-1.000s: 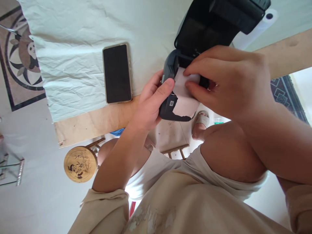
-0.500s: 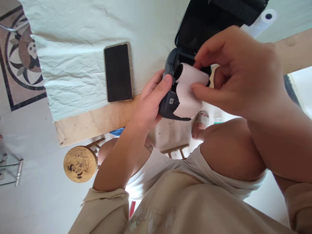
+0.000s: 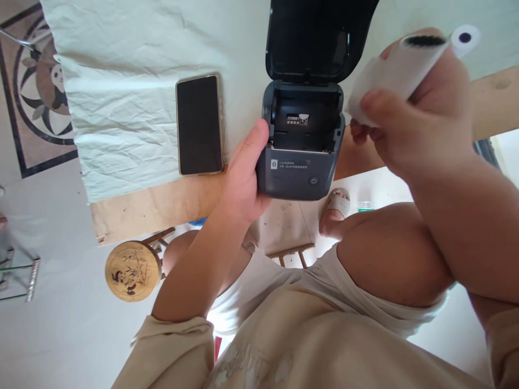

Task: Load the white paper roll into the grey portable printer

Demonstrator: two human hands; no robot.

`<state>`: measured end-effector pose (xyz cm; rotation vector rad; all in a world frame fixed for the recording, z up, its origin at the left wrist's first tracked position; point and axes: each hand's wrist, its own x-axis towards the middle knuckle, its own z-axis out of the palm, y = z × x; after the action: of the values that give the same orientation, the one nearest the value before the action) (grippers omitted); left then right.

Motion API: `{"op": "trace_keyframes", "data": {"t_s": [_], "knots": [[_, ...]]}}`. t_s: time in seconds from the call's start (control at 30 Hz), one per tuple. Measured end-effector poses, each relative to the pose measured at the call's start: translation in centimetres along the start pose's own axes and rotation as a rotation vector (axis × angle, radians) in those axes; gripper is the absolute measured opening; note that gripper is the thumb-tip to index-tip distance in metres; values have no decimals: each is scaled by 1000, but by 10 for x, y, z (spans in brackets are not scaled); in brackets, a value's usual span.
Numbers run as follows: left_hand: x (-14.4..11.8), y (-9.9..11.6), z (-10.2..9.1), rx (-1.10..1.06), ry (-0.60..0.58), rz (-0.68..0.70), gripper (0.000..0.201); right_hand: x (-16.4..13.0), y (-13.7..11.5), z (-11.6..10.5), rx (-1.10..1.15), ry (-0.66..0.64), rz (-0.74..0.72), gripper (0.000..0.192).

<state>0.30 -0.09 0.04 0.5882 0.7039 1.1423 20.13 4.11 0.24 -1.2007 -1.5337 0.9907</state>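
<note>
Now the right hand (image 3: 421, 119), fingers wrapped around the paper roll (image 3: 399, 67), is holding it beside the printer (image 3: 290, 181), no longer in its bay (image 3: 320, 102); removal is looking complete. The left hand (image 3: 245, 181) is gripping the printer.

The beige shirt (image 3: 324, 335) is short-sleeved — its pale print (image 3: 252, 367) flaking. The shorts (image 3: 284, 283) are off-white, the sandal (image 3: 339, 203) open-toed.

Left hand (image 3: 244, 182) (thumb (image 3: 260, 133) extended) and right hand (image 3: 421, 121) grip.

Head-worn view, close, steeply downward.
</note>
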Motion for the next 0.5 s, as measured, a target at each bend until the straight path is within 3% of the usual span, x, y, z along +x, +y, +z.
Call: {"op": "trace_keyframes", "data": {"t_s": [0.1, 0.2, 0.27, 0.4, 0.43, 0.5], "knots": [[1, -1, 2, 24, 26, 26, 35, -4, -2, 2, -298, 28, -162, 26], [1, 0, 3, 6, 45, 31, 33, -4, -1, -4, -466, 56, -238, 30], [1, 1, 4, -10, 46, 17, 31, -2, 2, -7, -491, 46, -198, 38], [1, 2, 5, -20, 47, 11, 33, -2, 5, -5, -724, 12, 38, 48], [1, 2, 5, -18, 49, 11, 33, -4, 3, -5, -735, -3, 55, 51], [0, 1, 5, -4, 51, 8, 33, -8, -1, -8, -656, -2, -58, 58]]}}
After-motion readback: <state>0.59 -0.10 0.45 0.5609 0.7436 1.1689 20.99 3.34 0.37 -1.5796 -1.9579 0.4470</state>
